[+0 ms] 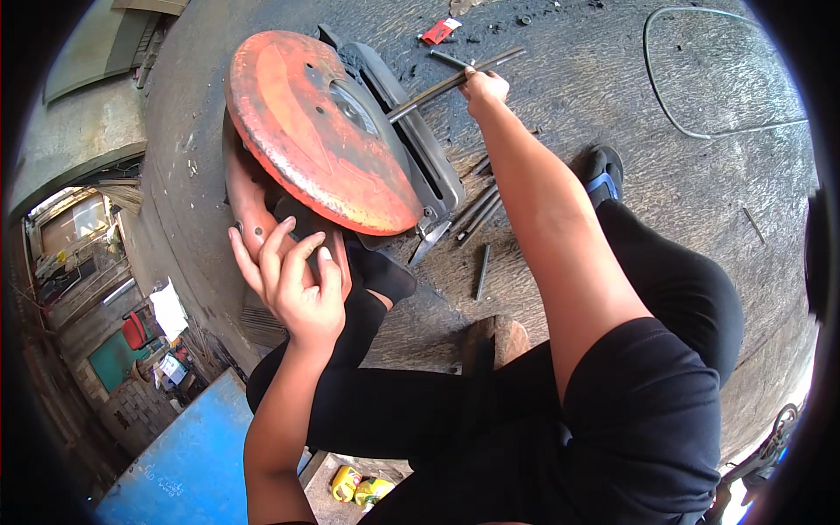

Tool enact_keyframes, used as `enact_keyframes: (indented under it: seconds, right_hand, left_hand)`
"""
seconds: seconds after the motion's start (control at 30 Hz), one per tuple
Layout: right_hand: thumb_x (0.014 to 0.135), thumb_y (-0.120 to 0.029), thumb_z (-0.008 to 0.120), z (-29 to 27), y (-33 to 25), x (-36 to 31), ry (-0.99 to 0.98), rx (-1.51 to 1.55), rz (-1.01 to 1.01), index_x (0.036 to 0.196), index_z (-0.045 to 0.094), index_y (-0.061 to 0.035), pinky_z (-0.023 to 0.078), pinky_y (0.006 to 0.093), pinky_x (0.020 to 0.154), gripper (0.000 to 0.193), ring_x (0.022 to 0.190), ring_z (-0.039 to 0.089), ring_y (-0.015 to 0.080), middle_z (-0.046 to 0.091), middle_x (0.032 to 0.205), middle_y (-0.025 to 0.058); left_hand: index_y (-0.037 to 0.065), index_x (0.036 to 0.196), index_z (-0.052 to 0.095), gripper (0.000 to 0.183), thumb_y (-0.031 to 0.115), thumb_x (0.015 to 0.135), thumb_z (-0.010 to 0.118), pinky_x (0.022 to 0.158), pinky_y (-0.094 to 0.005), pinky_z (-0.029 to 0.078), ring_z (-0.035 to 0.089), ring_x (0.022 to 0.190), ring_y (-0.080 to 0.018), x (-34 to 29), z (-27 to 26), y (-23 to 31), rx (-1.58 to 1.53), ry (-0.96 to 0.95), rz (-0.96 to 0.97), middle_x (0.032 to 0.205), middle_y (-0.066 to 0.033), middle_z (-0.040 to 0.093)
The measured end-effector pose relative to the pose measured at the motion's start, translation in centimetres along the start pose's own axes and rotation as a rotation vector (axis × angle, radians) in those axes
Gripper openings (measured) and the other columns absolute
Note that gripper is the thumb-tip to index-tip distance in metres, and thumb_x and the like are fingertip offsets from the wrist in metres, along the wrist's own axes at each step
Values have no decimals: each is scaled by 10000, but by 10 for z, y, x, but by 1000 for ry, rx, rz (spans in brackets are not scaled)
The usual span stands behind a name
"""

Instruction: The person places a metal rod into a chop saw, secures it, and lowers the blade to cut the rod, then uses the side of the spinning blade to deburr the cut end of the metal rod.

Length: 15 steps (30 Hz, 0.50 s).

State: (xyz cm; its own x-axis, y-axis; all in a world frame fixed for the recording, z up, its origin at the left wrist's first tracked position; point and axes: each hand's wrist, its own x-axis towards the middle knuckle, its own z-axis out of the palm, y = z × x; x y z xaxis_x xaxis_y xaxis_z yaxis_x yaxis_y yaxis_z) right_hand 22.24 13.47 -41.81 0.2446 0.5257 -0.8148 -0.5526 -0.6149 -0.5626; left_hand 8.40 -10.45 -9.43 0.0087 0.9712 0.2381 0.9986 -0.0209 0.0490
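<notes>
A worn red-orange cut-off saw guard stands in front of me, tilted, over a dark metal base. My right hand grips a long, thin metal bar on the far right side of the saw. The bar's left end reaches the dark base, close to the guard. A shorter dark rod shows just beyond my right fingers; whether they hold it too, I cannot tell. My left hand is raised with fingers spread and slightly bent, beside the saw's red body. Nothing shows in its grasp.
Several cut metal pieces lie right of the saw, and another short piece lies nearer. A red packet is beyond the bar. A cable loops at far right. My sandalled foot and a blue surface flank the area.
</notes>
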Motion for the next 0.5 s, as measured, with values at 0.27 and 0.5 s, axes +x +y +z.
enact_keyframes:
  seconds: [0.27, 0.5]
  right_hand:
    - [803, -8, 688, 4, 1, -5, 25, -22, 12, 1203, 498, 42, 589, 332, 610, 446, 760, 623, 195, 620, 954, 148]
    - [813, -23, 678, 8, 7, -7, 13, -29, -9, 1091, 553, 52, 580, 317, 600, 313, 733, 615, 190, 622, 914, 130]
  left_hand:
    - [60, 878, 684, 149, 126, 752, 639, 1080, -575, 159, 193, 1345, -474, -3, -2, -4, -14, -16, -12, 1193, -94, 577]
    - [61, 902, 679, 167, 44, 742, 634, 1095, -548, 155, 199, 1358, -441, -5, -4, -6, -35, -10, -31, 1202, -78, 576]
